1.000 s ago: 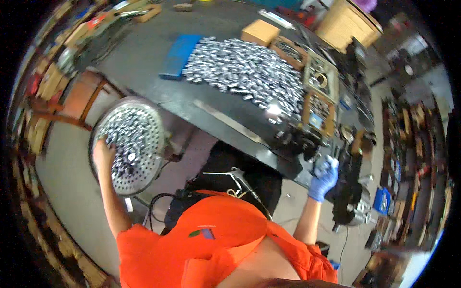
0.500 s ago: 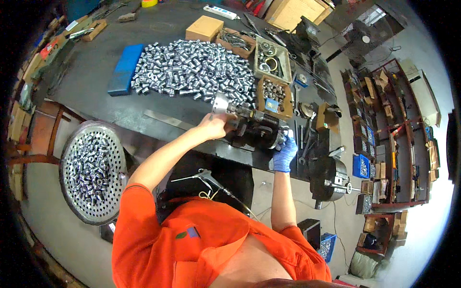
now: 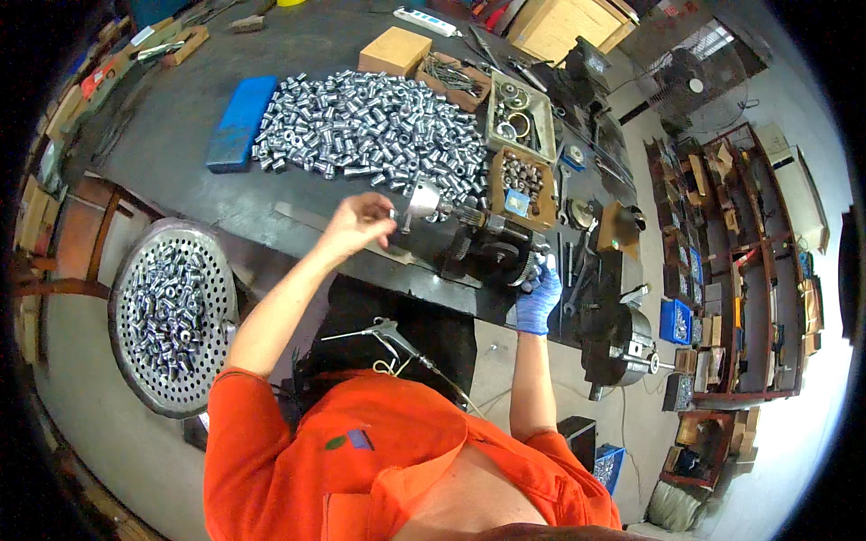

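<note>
Clock is the worker's, 12 straight ahead. I see a dark, scuffed bench (image 3: 298, 191) at 12. Machine (image 3: 492, 248) by its front edge at 1, silver chuck (image 3: 424, 200) at its left end. Left hand (image 3: 359, 224), bare, just beside the chuck, fingers half curled; can't tell if they pinch anything. Right hand (image 3: 538, 296), blue glove, fingers bent at the machine's right end; can't tell how firm the hold is. Shiny sleeves (image 3: 370, 126) heaped on the bench at 12, blue block (image 3: 239, 126) touching at 11, parts box (image 3: 532, 219) at 1. More sleeves in a round perforated tray (image 3: 200, 374) at 10, off the bench. Air gun (image 3: 401, 338) at 12, short of the bench edge. Room: grey floor (image 3: 505, 370), fan (image 3: 695, 86) at 1, loaded shelves (image 3: 762, 270) at 2.
</note>
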Action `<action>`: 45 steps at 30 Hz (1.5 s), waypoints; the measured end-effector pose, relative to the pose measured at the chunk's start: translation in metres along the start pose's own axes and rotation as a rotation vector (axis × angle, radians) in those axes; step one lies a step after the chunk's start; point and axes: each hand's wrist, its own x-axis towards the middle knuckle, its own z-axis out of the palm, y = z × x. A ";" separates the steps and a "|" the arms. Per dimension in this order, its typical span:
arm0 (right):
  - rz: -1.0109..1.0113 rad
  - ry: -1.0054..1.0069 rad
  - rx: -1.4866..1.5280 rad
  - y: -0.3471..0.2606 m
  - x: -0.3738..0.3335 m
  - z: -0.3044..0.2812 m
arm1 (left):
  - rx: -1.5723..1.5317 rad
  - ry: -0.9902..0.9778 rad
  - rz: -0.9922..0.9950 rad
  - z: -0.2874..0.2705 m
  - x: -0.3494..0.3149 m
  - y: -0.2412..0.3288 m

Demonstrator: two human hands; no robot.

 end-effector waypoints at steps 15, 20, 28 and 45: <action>0.013 0.020 -0.002 -0.001 -0.001 0.002 | -0.471 -0.022 0.128 -0.018 -0.017 0.063; 0.032 -0.007 0.079 -0.004 -0.006 0.001 | -0.448 0.006 0.118 -0.009 -0.007 0.066; 0.020 -0.028 0.054 -0.001 -0.004 -0.004 | -0.428 -0.075 0.133 -0.004 -0.007 0.068; 0.050 -0.015 0.079 -0.001 -0.003 -0.005 | -0.349 0.027 0.173 -0.002 0.001 0.074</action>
